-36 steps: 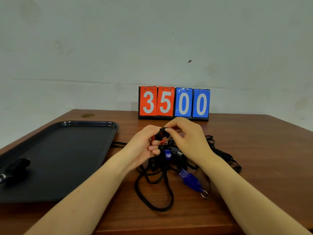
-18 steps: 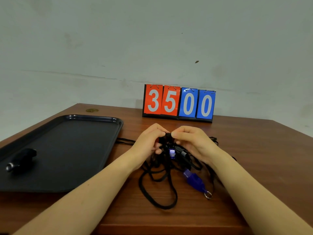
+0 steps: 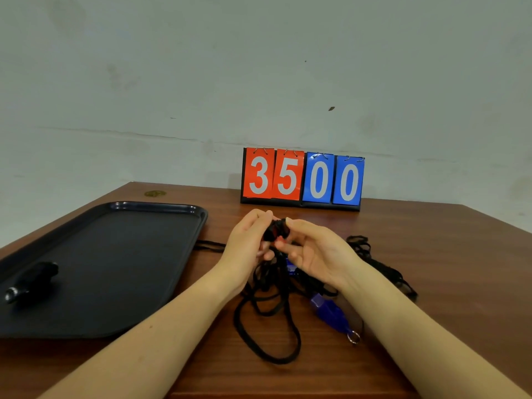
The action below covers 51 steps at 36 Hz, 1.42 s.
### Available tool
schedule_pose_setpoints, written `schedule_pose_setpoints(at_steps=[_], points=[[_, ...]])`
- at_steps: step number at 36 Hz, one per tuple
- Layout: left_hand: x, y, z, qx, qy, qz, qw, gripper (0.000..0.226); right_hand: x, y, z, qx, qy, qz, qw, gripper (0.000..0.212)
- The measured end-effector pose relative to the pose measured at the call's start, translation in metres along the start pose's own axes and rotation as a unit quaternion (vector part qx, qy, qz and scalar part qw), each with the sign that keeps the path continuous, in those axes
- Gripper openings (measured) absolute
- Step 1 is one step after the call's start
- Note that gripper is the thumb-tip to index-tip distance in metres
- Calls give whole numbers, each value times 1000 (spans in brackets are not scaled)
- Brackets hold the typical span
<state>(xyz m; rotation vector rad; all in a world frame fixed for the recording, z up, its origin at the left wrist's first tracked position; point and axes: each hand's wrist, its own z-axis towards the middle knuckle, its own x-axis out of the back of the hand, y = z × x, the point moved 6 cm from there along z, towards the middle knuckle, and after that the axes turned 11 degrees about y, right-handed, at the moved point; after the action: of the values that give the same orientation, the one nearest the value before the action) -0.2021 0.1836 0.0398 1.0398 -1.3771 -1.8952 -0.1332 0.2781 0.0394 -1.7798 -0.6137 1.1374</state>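
Black bundle [image 3: 277, 231] — one; left hand [image 3: 248, 246], right hand [image 3: 318, 251] pinching

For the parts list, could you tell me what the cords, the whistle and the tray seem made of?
Cords: probably woven fabric, matt, lying in limp loops. Whistle: likely moulded plastic, smooth blue sheen. Tray: seemingly plastic, dark, faint gloss along the rim.

Left hand [image 3: 247, 244]: bare forearm, fingers curled, pinching a black lanyard bundle [image 3: 277, 230]. Right hand [image 3: 315, 253]: just beside the left, palm facing it, thumb and forefinger pinching the same bundle, other fingers loosely bent.
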Motion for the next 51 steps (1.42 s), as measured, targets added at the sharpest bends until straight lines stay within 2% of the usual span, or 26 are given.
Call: schedule_pose_setpoints(at_steps=[3,7,11,16,22,36,40,42,46,48,51], points=[[0,-5,1,24,4,-30,999,25,-1,0,1,2,-1,43,999,20],[-4,-8,2,64,3,-97,993,31,-2,-5,5,67,-15,47,997,23],[-5,-7,2,56,-7,-104,993,41,-5,-10,3,142,-20,-35,989,26],[-3,-10,3,85,-2,-136,987,28,-6,-10,1,195,15,-111,974,22],[-2,-12,3,107,13,-149,983,28,-4,-9,2,194,34,-114,974,20],[4,-11,5,82,82,-11,993,30,-7,0,6,134,41,-106,984,23],[5,-13,7,87,73,-24,993,31,-7,0,4,142,47,-120,981,21],[4,-16,7,101,57,-62,991,30,-5,-4,3,181,78,-164,966,17],[-2,-20,5,137,26,-134,981,34,-7,-17,-2,329,134,-308,882,14],[-2,-20,4,148,37,-106,983,41,-9,-18,-5,369,138,-343,853,16],[-3,-22,5,139,54,22,989,57,-7,-20,-8,398,160,-368,825,17]])
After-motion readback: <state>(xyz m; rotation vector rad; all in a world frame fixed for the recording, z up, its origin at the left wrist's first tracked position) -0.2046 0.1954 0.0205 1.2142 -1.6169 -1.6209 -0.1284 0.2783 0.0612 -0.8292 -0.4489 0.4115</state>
